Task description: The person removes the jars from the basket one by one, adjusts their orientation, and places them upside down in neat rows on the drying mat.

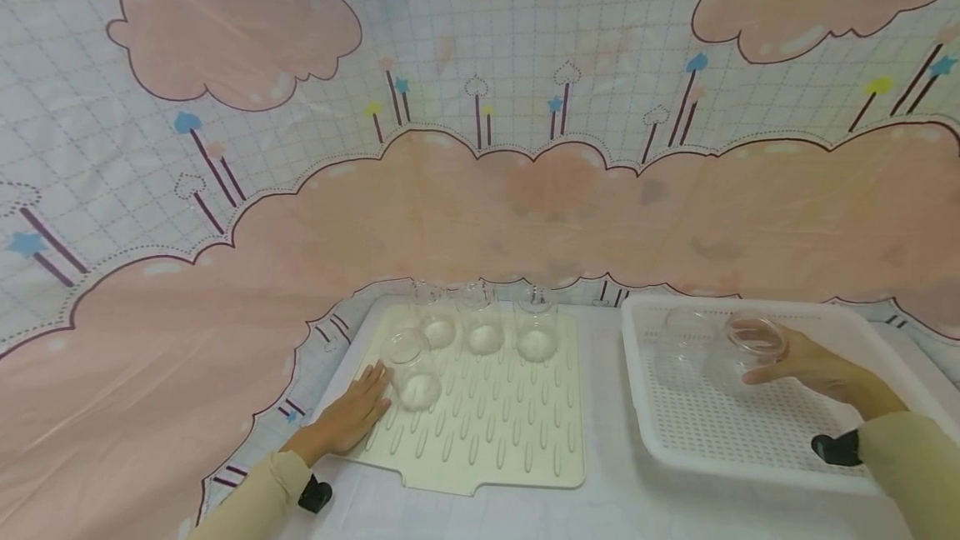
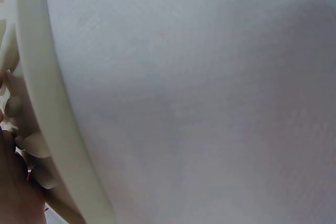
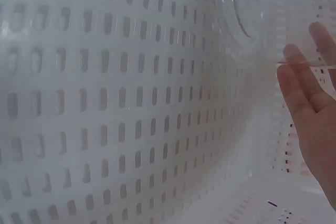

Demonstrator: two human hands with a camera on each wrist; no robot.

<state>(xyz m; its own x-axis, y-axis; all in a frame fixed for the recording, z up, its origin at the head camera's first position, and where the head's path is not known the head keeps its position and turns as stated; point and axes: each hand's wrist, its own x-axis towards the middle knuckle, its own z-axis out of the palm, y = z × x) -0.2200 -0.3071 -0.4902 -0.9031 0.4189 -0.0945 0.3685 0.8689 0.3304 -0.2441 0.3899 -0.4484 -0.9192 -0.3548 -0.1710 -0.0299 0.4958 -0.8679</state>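
My R hand (image 1: 810,367) grips a clear, smooth, round-rimmed tumbler (image 1: 733,362), thumb and fingers round it, in the slot-perforated white plastic basket (image 1: 636,386); its base is hard to make out. L hand (image 1: 358,408), fingers straight, rests on the cream ribbed draining tray (image 1: 498,463), mostly cut off in L wrist cam.

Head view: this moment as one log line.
left hand: on mat | right hand: holding cup | mat: four cups | basket: another cup
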